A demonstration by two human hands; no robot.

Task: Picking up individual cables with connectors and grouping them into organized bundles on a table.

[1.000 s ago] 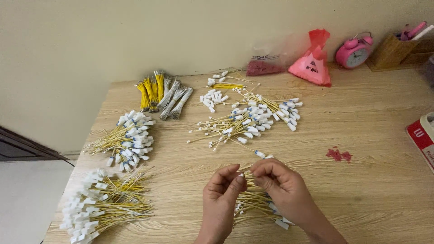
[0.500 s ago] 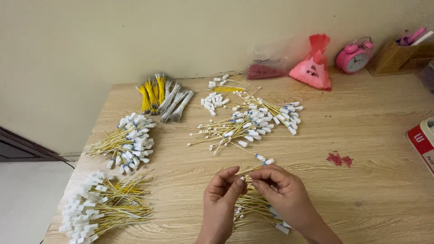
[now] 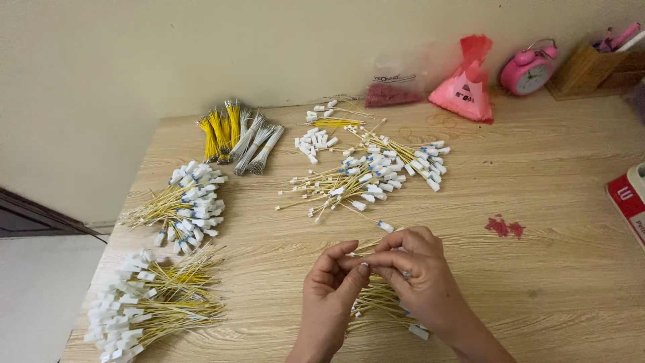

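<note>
My left hand (image 3: 329, 296) and my right hand (image 3: 420, 275) meet over the near middle of a wooden table (image 3: 551, 202). Both pinch the same thin yellow wire with a small white connector (image 3: 359, 254) between their fingertips. Under the hands lies a small bundle of yellow wires with white plugs (image 3: 379, 306), partly hidden by my right hand. One loose wire with a white plug (image 3: 384, 226) lies just beyond the fingers.
Piles of yellow wires with white connectors lie at the near left (image 3: 151, 306), mid left (image 3: 185, 202) and centre (image 3: 376, 171). Yellow and grey wire bundles (image 3: 235, 134) sit at the back. A pink bag (image 3: 467, 84), pink alarm clock (image 3: 527, 67), red box (image 3: 628, 198) and red bits (image 3: 504, 227) are on the right.
The hands stay together at the near middle; the fingers have shifted slightly on the wire. The piles have not moved.
</note>
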